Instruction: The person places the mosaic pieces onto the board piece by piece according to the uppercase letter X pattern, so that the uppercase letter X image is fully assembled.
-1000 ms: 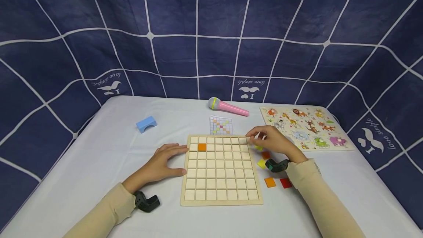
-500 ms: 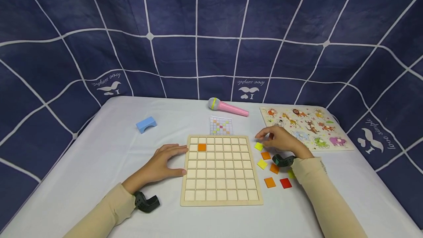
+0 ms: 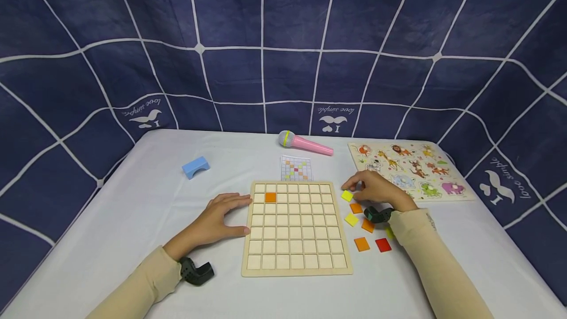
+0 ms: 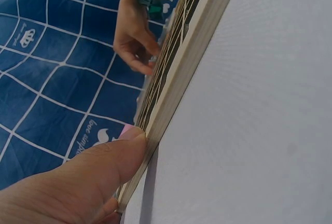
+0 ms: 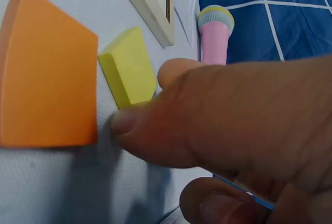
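Note:
A wooden grid board (image 3: pixel 299 271) lies flat, with an orange tile (image 3: pixel 270 197) in its second row. My left hand (image 3: pixel 217 220) rests at the board's left side, thumb and fingertips spread along the edge. In the left wrist view the thumb (image 4: pixel 111 156) touches the board's rim (image 4: pixel 181 79). Right of the board, my right hand (image 3: pixel 374 188) has thumb and index finger curled round the edges of a yellow tile (image 3: pixel 347 196), which still lies on the cloth. The right wrist view has the thumb (image 5: pixel 155 130) against the yellow tile (image 5: pixel 129 68); the contact of the index finger is partly hidden.
Below the right hand lie loose tiles: an orange tile (image 3: pixel 362 244), a red tile (image 3: pixel 383 245) and several others. Behind the board are a pattern card (image 3: pixel 297 168) and a pink toy microphone (image 3: pixel 310 145). An animal puzzle (image 3: pixel 416 166) lies right, a blue block (image 3: pixel 196 167) left.
My right hand has moved right, away from the board's top right corner, then down to the yellow tile, fingers now round it. The left hand and the board have stayed put.

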### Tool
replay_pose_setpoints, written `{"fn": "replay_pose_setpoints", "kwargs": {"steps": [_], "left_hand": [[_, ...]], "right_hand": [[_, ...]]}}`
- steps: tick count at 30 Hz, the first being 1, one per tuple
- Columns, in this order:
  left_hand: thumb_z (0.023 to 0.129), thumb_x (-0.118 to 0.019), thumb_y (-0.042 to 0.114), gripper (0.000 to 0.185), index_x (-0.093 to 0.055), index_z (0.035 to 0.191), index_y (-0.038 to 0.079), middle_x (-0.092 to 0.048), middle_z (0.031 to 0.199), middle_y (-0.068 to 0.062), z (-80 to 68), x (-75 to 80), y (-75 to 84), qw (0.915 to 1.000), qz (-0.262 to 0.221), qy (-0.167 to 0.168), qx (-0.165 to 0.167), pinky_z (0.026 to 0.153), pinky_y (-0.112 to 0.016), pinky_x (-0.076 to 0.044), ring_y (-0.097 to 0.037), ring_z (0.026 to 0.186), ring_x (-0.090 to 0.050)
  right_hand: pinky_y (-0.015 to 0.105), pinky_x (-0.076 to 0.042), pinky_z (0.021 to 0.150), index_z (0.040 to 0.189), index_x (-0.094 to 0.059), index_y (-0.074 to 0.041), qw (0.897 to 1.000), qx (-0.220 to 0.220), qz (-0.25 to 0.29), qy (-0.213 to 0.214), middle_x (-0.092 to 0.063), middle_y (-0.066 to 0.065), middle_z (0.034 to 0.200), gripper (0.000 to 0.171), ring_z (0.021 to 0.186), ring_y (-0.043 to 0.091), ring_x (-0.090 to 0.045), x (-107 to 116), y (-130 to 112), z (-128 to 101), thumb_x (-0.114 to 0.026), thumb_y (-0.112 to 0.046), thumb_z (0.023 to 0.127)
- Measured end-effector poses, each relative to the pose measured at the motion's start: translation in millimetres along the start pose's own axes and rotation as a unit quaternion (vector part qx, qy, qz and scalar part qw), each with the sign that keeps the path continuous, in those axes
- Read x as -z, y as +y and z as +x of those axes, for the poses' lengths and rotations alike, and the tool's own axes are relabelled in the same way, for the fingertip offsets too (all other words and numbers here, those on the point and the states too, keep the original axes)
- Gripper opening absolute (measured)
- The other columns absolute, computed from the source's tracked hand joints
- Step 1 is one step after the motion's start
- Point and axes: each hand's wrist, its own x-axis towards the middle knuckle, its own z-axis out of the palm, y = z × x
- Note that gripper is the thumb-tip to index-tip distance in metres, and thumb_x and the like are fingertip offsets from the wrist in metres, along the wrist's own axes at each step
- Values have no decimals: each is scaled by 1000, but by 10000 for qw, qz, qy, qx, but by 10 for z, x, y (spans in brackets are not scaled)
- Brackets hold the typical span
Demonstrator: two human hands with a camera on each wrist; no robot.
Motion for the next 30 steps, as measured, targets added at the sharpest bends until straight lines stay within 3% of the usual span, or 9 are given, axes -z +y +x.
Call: {"fn": "replay_pose_setpoints", "kwargs": {"steps": [4,13,17,30], "left_hand": [[84,-95,34,75,-66,148,6,-60,156,-15,0,3,8,10000,8,-5,10,116,-73,-26,-47,148,-41],[84,-95,33,75,-66,148,5,-60,156,-16,-2,5,14,10000,-8,-2,-3,117,-73,-25,-48,148,-41],[84,-95,32,75,-66,148,5,-60,156,-16,-2,2,14,10000,-8,-4,-10,117,-73,-25,-48,148,-41],[84,-95,32,76,-66,148,5,-60,156,-17,-3,0,19,10000,-31,-12,23,117,-73,-24,-48,149,-41]], "right_hand": [[31,-45,71,110,-82,2,9999,10,-146,-56,-69,5,90,27,80,18,-51,5,-10,17,-78,9,84],[35,-43,73,101,-83,-4,9983,-399,-430,53,-67,1,86,20,78,19,-51,18,-84,23,-82,3,82],[35,-41,72,97,-81,-6,9981,-291,-518,168,-67,1,87,17,76,18,-49,12,-86,13,-85,0,82],[27,-42,62,102,-76,-6,9973,203,-243,666,-76,4,94,21,66,15,-49,-79,-84,78,-86,-3,84]]}}
